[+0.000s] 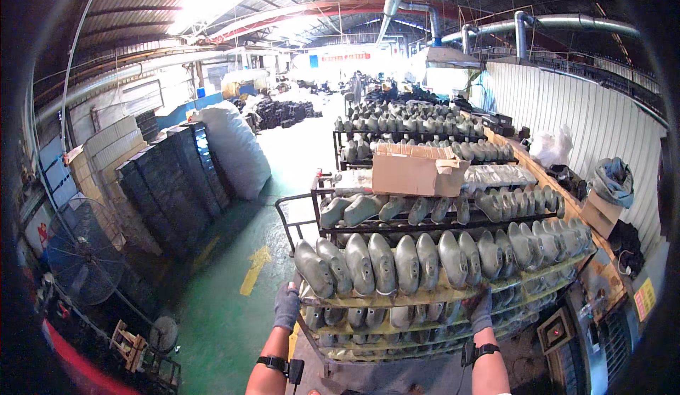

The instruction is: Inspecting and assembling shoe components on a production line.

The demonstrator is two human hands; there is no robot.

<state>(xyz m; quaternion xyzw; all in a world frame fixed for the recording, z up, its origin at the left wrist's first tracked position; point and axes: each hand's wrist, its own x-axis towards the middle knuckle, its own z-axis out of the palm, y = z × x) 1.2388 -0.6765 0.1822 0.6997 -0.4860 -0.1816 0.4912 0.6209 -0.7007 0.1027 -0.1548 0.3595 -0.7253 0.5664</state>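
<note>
In front of me stands a tiered metal rack (pixel 418 297) with yellowish shelf edges. Its top shelf carries a row of grey-green shoe lasts (pixel 358 264), set in pairs with toes up, and more lasts fill the lower tiers. My left hand (pixel 287 306), in a grey glove, is closed on the rack's near left corner. My right hand (pixel 479 310), gloved too, grips the front of the rack right of its middle; its fingertips are partly lost in shadow among the lasts. Both wrists wear black straps with small devices.
More racks of lasts stand beyond, one bearing a cardboard box (pixel 414 170). A wooden bench (pixel 528 161) runs along the right. At left are stacked dark crates (pixel 173 175), a big white sack (pixel 234 150) and a standing fan (pixel 85 250). Green floor (pixel 219 303) with yellow arrows lies between.
</note>
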